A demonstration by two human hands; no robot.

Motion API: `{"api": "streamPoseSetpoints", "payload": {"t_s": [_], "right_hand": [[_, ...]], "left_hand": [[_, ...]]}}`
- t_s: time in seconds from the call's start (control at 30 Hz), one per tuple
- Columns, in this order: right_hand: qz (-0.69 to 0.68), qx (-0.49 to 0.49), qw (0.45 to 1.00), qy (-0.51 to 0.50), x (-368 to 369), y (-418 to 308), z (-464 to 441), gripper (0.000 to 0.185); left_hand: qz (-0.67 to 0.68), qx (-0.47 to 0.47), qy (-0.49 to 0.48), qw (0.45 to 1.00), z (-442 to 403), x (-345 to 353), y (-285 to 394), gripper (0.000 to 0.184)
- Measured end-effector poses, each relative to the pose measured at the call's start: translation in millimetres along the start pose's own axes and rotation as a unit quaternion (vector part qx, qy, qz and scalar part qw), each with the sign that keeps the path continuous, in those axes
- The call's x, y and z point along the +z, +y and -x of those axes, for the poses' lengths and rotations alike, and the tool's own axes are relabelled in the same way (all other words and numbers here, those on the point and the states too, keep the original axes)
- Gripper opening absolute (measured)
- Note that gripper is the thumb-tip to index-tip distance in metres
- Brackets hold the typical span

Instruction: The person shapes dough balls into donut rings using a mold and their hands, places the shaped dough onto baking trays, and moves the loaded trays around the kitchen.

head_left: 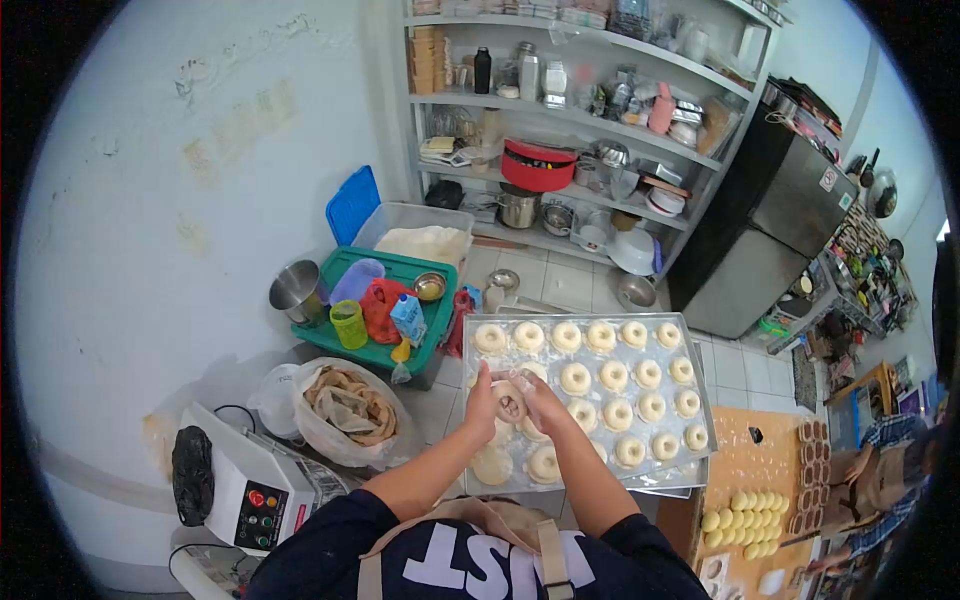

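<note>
A pale dough ring [507, 390] is held up between my two hands, above the near left part of a large metal tray [705, 375]. My left hand [481, 408] grips its left side, thumb pointing up. My right hand [545, 405] curves round the right side. Fingers show through the hole in the middle; the other fingertips are partly hidden. Rows of dough rings [612, 376] lie on the tray below, some covered by my hands and forearms. At the tray's near left corner lies a flat dough round [491, 466] with no visible hole.
Left of the tray stand a green lid [420, 345] loaded with containers and a milk carton [408, 318], a bag of brown scraps [350, 405] and a machine with buttons [262, 510]. At right, a wooden table [730, 440] holds yellow dough pieces [745, 520], with another person beside it.
</note>
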State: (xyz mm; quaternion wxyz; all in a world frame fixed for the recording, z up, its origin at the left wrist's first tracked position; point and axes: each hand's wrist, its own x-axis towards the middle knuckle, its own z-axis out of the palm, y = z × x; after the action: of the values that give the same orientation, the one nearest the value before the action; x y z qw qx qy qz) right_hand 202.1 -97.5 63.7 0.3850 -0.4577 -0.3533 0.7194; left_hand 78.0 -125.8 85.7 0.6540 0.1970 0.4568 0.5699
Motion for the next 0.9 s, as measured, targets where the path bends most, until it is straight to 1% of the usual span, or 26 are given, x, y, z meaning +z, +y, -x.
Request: {"api": "streamPoseSetpoints", "payload": {"t_s": [0.07,0.1,0.17,0.2,0.27,0.3,0.37,0.4,0.47,0.5,0.57,0.6,0.67,0.7,0.77,0.8,0.83,0.87,0.9], "right_hand": [[-0.05,-0.035,0.997,0.049,21,-17,-2,0.049],[-0.074,-0.051,0.993,0.074,29,-22,-3,0.05],[-0.057,-0.056,0.992,0.097,31,-16,-16,0.046],[-0.05,-0.058,0.991,0.11,29,-9,-22,0.044],[0.119,-0.025,0.989,0.082,12,2,-40,0.038],[0.201,-0.006,0.977,0.067,13,-3,-37,0.036],[0.047,-0.025,0.995,0.081,17,-11,-29,0.036],[-0.03,-0.039,0.995,0.085,23,-20,-26,0.037],[0.006,-0.108,0.989,0.104,15,9,-45,0.037],[0.024,-0.141,0.983,0.113,17,10,-46,0.037],[0.089,-0.056,0.991,0.081,4,3,-46,0.038],[0.12,-0.013,0.991,0.065,2,-4,-41,0.038],[0.001,-0.061,0.991,0.121,20,-15,-32,0.041],[-0.058,-0.085,0.984,0.146,25,-18,-31,0.042],[0.069,-0.061,0.991,0.095,16,-15,-31,0.046],[0.132,-0.047,0.988,0.068,13,-13,-30,0.049],[0.118,-0.018,0.991,0.066,15,-20,-28,0.053],[0.103,0.012,0.992,0.066,17,-29,-26,0.057],[0.088,0.041,0.993,0.066,18,-34,-25,0.061]], "left_hand": [[0.07,0.019,-0.018,0.997,-18,-11,-10,0.058],[0.106,0.007,-0.004,0.994,-19,-8,-7,0.06],[0.179,-0.015,0.026,0.983,-17,-3,-2,0.062],[0.1,-0.038,0.021,0.994,-24,-9,-1,0.063],[-0.059,-0.083,0.006,0.995,-41,-22,-2,0.064],[-0.073,-0.074,0.006,0.995,-40,-19,1,0.064],[-0.101,-0.054,0.005,0.993,-35,-13,6,0.064],[-0.029,-0.044,0.017,0.998,-37,-10,2,0.063],[0.115,-0.023,0.04,0.992,-39,-1,-7,0.062],[0.029,-0.05,0.036,0.998,-41,-2,-2,0.062],[-0.142,-0.102,0.027,0.984,-44,-6,11,0.063],[-0.108,-0.087,0.026,0.99,-45,-5,7,0.063],[-0.042,-0.055,0.023,0.997,-52,-4,-5,0.062],[0.017,-0.053,0.015,0.998,-59,-7,-13,0.063],[0.135,-0.05,0.003,0.99,-69,-17,-25,0.063],[0.011,-0.046,-0.017,0.999,-69,-18,-18,0.064],[-0.113,-0.042,-0.036,0.992,-66,-19,-4,0.064],[-0.235,-0.038,-0.055,0.97,-61,-18,3,0.064],[-0.154,-0.022,-0.048,0.987,-55,-12,4,0.064]]}}
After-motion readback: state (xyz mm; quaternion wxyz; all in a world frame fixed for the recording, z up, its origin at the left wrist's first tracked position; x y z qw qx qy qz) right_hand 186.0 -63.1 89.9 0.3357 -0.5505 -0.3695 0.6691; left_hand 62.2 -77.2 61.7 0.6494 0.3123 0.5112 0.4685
